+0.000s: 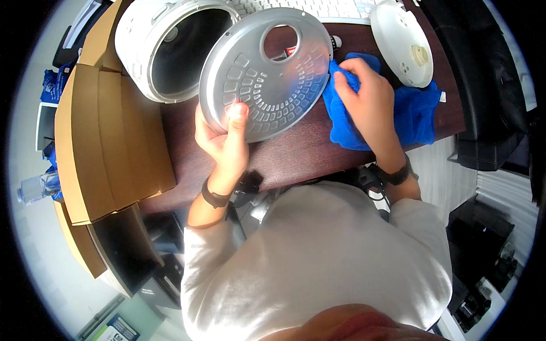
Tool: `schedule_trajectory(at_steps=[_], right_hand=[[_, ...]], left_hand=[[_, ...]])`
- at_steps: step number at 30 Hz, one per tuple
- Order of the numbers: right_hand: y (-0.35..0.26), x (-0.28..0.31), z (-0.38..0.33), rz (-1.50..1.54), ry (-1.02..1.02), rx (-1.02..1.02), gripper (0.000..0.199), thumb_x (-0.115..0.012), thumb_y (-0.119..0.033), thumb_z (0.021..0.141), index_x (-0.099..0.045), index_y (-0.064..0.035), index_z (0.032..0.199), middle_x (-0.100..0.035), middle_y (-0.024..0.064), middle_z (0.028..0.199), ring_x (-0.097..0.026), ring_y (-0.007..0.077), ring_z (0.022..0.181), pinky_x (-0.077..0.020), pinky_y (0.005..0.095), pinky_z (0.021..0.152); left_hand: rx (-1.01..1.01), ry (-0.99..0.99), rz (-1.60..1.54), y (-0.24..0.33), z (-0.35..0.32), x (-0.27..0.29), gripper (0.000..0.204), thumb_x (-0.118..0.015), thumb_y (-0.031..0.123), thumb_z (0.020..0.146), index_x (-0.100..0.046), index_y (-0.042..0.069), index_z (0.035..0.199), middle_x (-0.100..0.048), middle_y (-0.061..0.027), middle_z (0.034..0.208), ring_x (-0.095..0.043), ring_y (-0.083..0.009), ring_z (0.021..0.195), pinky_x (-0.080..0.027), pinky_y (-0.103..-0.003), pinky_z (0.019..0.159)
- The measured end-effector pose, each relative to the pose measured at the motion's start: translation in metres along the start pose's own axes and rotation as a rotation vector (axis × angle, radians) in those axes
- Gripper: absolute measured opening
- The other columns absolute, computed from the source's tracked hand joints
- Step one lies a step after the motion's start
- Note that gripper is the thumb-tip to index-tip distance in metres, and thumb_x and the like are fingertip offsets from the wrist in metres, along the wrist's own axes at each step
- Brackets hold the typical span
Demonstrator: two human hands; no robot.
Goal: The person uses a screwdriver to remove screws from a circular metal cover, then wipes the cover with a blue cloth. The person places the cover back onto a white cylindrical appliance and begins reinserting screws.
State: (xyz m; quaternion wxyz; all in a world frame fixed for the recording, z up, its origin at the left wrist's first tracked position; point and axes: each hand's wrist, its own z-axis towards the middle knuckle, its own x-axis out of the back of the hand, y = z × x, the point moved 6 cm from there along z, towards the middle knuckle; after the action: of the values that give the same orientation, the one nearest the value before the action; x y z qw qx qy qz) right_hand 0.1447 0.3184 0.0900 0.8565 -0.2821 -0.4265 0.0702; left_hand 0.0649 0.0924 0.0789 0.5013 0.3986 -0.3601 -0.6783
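Note:
A round silver metal plate (277, 85) with an off-centre hole and rows of stamped rectangles is held up, tilted, above the desk. Its lower left rim is gripped by my left hand (226, 132), thumb on the near face and the fingers partly hidden behind. My right hand (367, 99) pinches a blue cloth (348, 120) against the plate's right edge. The rest of the cloth hangs and lies on the desk to the right. Behind the plate, at the left, a white drum-shaped housing (136, 48) lies on its side with its dark opening facing me.
A white round cover (398, 48) with a cream knob rests at the back right, beside a white keyboard (335, 10). An opened cardboard box (114, 142) stands along the left of the dark wooden desk (284, 165). A black leather chair (483, 85) is at the right.

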Motion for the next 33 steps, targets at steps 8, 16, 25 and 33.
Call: schedule_trajectory(at_steps=[8,16,25,33], right_hand=[[-0.011,-0.013,-0.007,0.049,0.051,0.015,0.014,-0.067,-0.016,0.077,-0.058,-0.0068,0.084,-0.063,0.0123,0.071,-0.062,0.0301,0.065,-0.0479,0.0405,0.056],[-0.012,-0.004,0.0,-0.05,0.03,0.066,0.015,-0.067,-0.017,0.077,-0.059,-0.0071,0.084,-0.061,0.0124,0.067,-0.061,0.0306,0.061,-0.0474,0.0412,0.053],[0.002,0.016,0.007,0.056,0.005,-0.068,0.015,-0.064,-0.022,0.08,-0.061,-0.0081,0.085,-0.063,0.0159,0.072,-0.063,0.0343,0.066,-0.0491,0.042,0.057],[-0.007,-0.029,-0.007,0.099,-0.034,-0.018,0.015,-0.064,-0.021,0.08,-0.06,-0.0069,0.081,-0.062,0.0142,0.067,-0.061,0.0322,0.061,-0.0474,0.0426,0.055]], left_hand=[[0.03,0.062,-0.08,-0.003,-0.001,0.002,0.029,-0.067,0.009,0.084,-0.053,0.0,0.107,-0.06,-0.0051,0.098,-0.055,-0.0101,0.086,-0.045,-0.024,0.079],[-0.026,0.061,-0.042,0.002,-0.005,-0.001,0.03,-0.068,0.009,0.083,-0.052,0.0,0.107,-0.06,-0.0058,0.098,-0.055,-0.0099,0.085,-0.045,-0.024,0.078],[-0.092,0.051,0.0,0.007,-0.005,0.002,0.03,-0.069,0.01,0.083,-0.052,0.0,0.106,-0.059,-0.0053,0.097,-0.055,-0.0095,0.084,-0.046,-0.023,0.076],[0.028,0.107,-0.102,-0.002,-0.002,0.0,0.035,-0.066,0.009,0.084,-0.05,0.0,0.113,-0.059,-0.0064,0.101,-0.055,-0.0114,0.089,-0.045,-0.026,0.082]])
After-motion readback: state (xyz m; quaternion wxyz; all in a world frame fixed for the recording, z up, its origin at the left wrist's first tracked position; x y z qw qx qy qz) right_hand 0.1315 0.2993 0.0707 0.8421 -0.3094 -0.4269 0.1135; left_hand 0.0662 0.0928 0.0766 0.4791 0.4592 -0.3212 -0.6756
